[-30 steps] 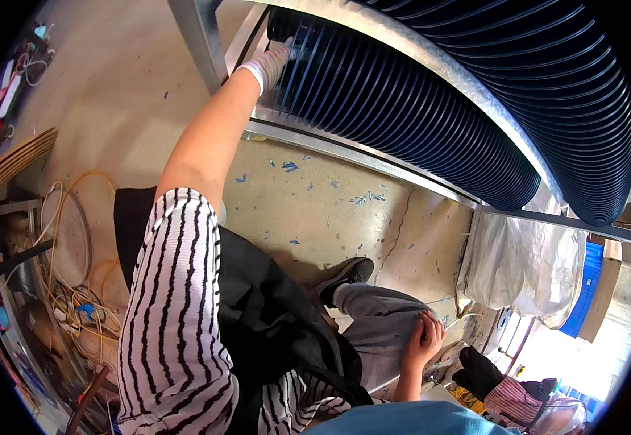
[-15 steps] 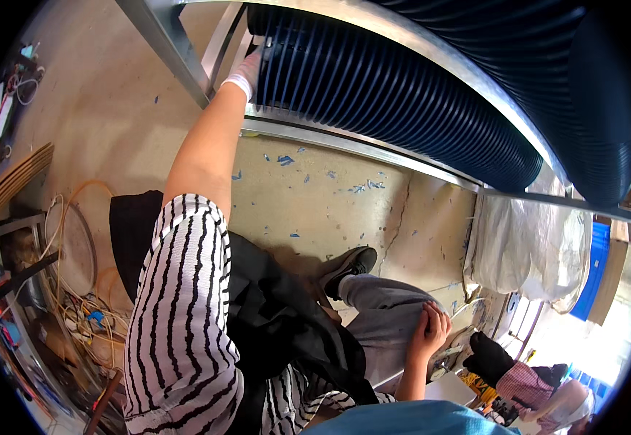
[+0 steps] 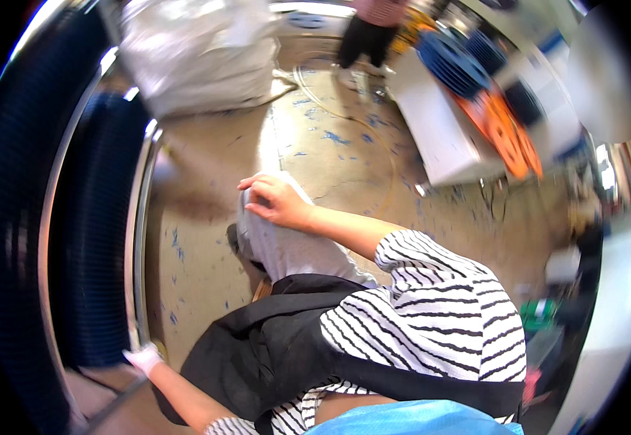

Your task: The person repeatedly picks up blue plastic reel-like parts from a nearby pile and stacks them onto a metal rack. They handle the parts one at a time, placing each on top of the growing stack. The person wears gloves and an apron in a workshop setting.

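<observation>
In a pale glove, my left hand (image 3: 143, 357) is at the near end of a metal rail (image 3: 133, 312) on the rack to my left. Its fingers are blurred, so their grip does not show. Beside that hand, a row of dark blue ribbed discs (image 3: 98, 254) lies along the rack. My bare right hand (image 3: 279, 201) rests on my knee in grey trousers (image 3: 297, 254), fingers loosely bent and apart, holding nothing.
White sacks (image 3: 199, 58) stand beyond the rack. On the right, a white box-shaped table (image 3: 431, 123) carries blue discs (image 3: 453, 65) and orange reel-like parts (image 3: 500, 134). Blue scraps and a thin hose (image 3: 391, 167) lie on the floor. Another person (image 3: 370, 43) stands far ahead.
My view has swung to the right, putting the rack on the left side. My left hand has come from among the discs to the rail. My right hand still rests on the knee.
</observation>
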`<action>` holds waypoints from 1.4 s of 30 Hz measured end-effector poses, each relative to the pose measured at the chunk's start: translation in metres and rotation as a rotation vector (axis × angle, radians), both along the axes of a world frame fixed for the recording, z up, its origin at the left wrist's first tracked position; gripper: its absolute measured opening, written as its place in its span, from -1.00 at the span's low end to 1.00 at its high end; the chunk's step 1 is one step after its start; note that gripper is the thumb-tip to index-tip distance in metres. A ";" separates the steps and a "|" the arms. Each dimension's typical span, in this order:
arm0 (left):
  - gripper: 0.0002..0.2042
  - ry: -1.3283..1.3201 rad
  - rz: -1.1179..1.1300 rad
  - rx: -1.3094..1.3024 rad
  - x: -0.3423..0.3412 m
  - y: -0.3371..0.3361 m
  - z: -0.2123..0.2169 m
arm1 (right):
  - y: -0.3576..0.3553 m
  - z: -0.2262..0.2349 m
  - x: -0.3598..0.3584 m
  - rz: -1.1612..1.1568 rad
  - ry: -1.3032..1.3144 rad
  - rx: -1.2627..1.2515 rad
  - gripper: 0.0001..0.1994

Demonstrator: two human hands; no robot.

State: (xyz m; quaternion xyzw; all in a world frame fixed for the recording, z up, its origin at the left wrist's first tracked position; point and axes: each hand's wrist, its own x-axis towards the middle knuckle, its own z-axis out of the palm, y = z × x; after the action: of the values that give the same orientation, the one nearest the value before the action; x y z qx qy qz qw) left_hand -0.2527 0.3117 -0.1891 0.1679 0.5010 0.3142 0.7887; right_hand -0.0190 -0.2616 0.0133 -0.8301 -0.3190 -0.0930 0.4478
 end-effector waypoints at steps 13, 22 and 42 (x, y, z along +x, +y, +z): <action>-0.36 -0.005 -0.454 0.044 0.071 -0.137 0.149 | -0.430 -0.027 0.043 -1.392 -0.114 0.108 -0.46; -0.36 0.331 -0.494 0.269 0.067 -0.155 0.168 | -0.551 0.078 0.214 -1.419 -0.344 -0.531 -0.34; -0.74 0.432 -0.914 0.083 0.064 -0.142 0.126 | -0.580 0.093 0.385 -1.369 0.217 -0.950 -0.14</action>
State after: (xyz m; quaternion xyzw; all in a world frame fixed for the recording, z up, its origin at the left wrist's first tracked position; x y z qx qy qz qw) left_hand -0.1884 0.1699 -0.0636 0.4624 0.5150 -0.0850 0.7168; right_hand 0.3657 -0.8412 0.1062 -0.9451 0.2946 -0.1195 -0.0762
